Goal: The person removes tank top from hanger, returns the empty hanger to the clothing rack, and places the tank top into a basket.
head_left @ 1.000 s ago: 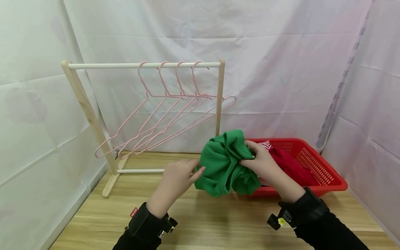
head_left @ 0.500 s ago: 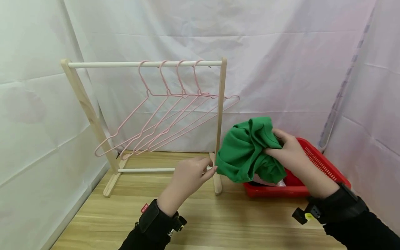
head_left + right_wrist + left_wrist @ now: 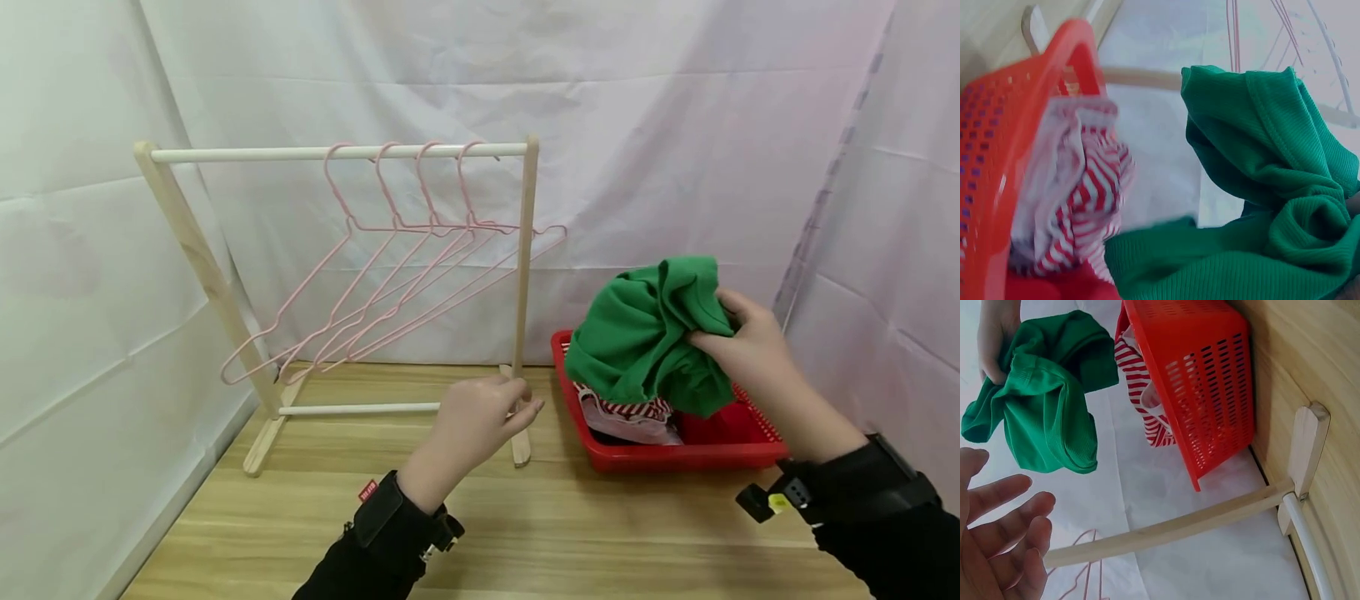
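My right hand [image 3: 757, 342] grips a bunched green ribbed garment [image 3: 648, 333] and holds it up over the red basket [image 3: 675, 457]. In the left wrist view, the green cloth [image 3: 1047, 394] hangs in loose folds from those fingers. My left hand [image 3: 483, 417] holds nothing; its fingers are relaxed and bent, in front of the rack's right post. The left wrist view shows that hand's fingers [image 3: 1007, 531] apart from the cloth. Inside the basket lie a red-and-white striped cloth [image 3: 1094, 187], a pale pink cloth [image 3: 630, 425] and a red cloth [image 3: 1063, 284].
A wooden rack with a white top rail [image 3: 247, 155] stands at the left. Several pink hangers [image 3: 367, 304] hang from its right half. White sheets [image 3: 637, 108] enclose the wooden table [image 3: 360, 500] at the back and sides.
My right hand has carried the green garment rightward and up, from beside the left hand to above the basket. The left hand has let go of the cloth's edge and shifted slightly right.
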A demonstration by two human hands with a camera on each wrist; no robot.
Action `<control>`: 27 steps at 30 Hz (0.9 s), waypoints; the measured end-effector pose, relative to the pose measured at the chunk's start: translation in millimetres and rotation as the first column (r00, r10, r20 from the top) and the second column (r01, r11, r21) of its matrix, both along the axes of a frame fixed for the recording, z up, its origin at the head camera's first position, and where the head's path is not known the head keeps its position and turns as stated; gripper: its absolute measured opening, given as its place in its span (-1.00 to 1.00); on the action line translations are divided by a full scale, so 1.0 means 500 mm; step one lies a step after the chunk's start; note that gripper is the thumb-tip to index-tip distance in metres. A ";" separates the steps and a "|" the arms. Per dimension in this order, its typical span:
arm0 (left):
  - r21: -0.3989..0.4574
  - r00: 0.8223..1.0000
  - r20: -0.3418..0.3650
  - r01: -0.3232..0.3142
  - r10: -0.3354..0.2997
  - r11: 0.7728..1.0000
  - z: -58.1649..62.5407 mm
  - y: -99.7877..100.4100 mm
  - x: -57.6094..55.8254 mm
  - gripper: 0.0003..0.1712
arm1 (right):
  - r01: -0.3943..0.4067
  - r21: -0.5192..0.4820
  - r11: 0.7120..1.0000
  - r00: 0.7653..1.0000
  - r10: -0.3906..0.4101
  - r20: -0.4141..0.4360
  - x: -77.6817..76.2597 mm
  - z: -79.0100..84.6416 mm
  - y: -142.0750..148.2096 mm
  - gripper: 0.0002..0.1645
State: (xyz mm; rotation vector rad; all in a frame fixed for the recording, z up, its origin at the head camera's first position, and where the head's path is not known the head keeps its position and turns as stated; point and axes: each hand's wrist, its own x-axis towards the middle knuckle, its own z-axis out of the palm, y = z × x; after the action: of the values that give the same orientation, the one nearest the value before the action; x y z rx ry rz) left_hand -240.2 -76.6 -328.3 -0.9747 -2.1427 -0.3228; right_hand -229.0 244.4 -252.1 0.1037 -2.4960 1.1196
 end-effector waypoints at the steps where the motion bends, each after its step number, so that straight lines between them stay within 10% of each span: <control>1: -0.005 1.000 -0.009 0.003 -0.003 1.000 0.000 0.002 0.000 -0.75 | 0.016 -0.006 1.000 1.000 -0.016 -0.004 0.000 0.002 0.007 -0.44; 15: -0.137 1.000 0.010 0.010 -0.009 0.991 -0.003 0.046 -0.001 -0.71 | 0.139 0.028 0.990 0.979 -0.134 -0.151 -0.007 0.025 0.068 -0.61; 27: -0.123 1.000 0.020 0.015 -0.013 0.992 -0.012 0.045 0.003 -0.73 | 0.156 0.104 0.982 0.988 -0.156 -0.003 -0.046 -0.019 0.126 -0.34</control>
State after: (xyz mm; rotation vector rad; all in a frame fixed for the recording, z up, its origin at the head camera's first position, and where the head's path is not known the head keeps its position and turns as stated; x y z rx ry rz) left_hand -238.7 -54.0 -334.4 -1.0606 -2.1951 -0.2090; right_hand -251.9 307.3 -261.5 -0.0652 -2.5171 0.9279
